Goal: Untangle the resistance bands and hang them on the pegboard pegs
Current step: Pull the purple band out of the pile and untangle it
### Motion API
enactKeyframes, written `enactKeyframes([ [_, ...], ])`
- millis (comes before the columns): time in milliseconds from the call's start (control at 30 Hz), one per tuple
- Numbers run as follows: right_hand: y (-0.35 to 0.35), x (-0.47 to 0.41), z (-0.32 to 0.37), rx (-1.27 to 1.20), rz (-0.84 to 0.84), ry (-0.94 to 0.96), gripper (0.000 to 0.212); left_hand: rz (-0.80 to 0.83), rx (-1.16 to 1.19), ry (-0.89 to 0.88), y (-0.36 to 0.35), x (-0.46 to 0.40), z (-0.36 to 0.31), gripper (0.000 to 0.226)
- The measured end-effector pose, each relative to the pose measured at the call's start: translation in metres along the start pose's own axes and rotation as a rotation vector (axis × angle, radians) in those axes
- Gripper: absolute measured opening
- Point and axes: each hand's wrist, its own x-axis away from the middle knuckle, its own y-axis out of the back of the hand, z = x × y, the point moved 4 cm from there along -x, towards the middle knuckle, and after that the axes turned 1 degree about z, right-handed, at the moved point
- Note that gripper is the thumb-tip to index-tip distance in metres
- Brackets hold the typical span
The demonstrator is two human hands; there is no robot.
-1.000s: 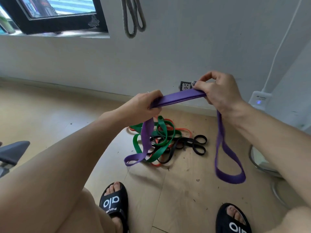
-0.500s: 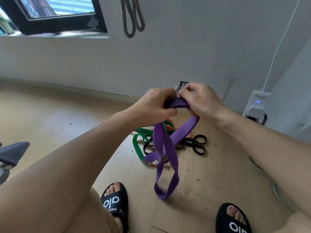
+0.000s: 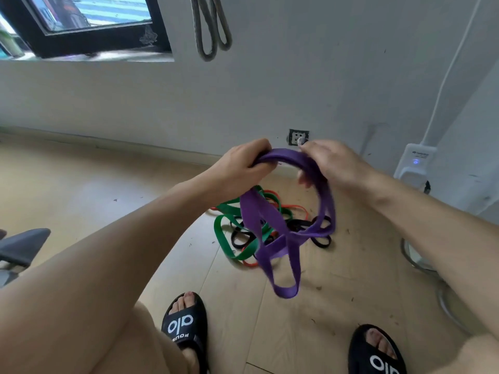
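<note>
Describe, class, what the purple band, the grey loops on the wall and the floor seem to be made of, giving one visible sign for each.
Purple band: probably rubber or latex, matte; a flat strip that droops and folds limply.
Grey loops: possibly woven or fabric-covered; the surface looks rough and dull.
Floor: wood or wood-look laminate, slight sheen; pale planks with seams.

Purple band (image 3: 272, 225): flat loop, folded, held up, hanging over floor pile of green band (image 3: 224, 238), orange band (image 3: 294, 206), black bands (image 3: 321, 240), tangled; grey band (image 3: 209, 28) hangs on wall
</note>
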Motion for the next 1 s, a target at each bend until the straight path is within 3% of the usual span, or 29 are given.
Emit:
enactKeyframes([
  [100, -0.030, 0.004, 0.007, -0.210, 0.055, 0.014, 0.051, -0.027, 0.062, -0.083, -0.004, -0.001, -0.021, 0.008],
  [200, -0.021, 0.000, 0.007, 0.040, -0.099, 0.105, 0.059, 0.004, -0.008, -0.118, 0.001, 0.002, -0.012, 0.006],
  [333, 0.008, -0.005, 0.012, 0.178, -0.209, 0.182, 0.039, 0.082, -0.084, -0.089, 0.002, 0.007, 0.007, 0.018],
  [467, 0.025, -0.010, 0.005, 0.311, -0.268, 0.178, 0.036, 0.163, -0.212, 0.013, 0.000, 0.007, 0.026, 0.022],
  [633, 0.024, -0.007, -0.022, 0.460, -0.117, 0.035, 0.037, 0.228, -0.260, 0.059, -0.005, 0.010, 0.035, 0.014],
  [800, -0.022, -0.001, -0.024, -0.054, 0.190, -0.094, 0.054, 0.120, -0.154, -0.065, -0.008, 0.003, 0.007, 0.007],
  [900, -0.039, -0.001, -0.014, -0.056, 0.135, 0.026, 0.058, 0.115, -0.091, -0.128, -0.015, 0.002, -0.009, 0.011],
  [1000, -0.022, -0.003, -0.006, 0.200, 0.051, 0.139, 0.060, 0.138, -0.007, -0.067, -0.008, 0.001, -0.001, 0.018],
])
